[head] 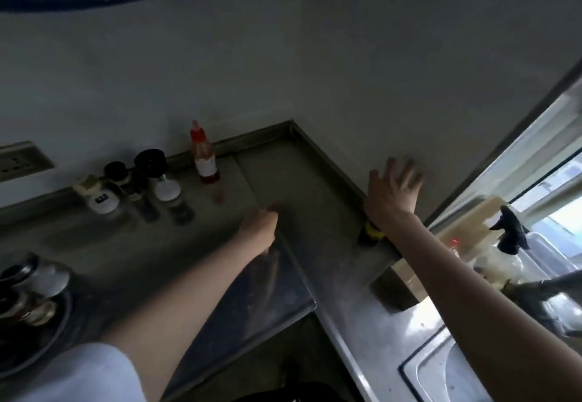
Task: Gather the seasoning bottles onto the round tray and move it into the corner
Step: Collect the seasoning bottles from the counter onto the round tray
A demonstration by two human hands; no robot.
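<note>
The bench [330,279] under my arms is brushed metal, dull in the corner and shinier toward the sink [441,376], which is smooth, glossy steel. Left of the corner, the red sauce bottle [204,156] looks like translucent plastic. Beside it, the shakers [151,181] look like clear glass with matt black and white caps.

Beside the wall socket [23,160], one red sauce bottle [204,154] and about four blurred jars [151,181] stand on the counter [299,175]; two hands reach over it.
</note>
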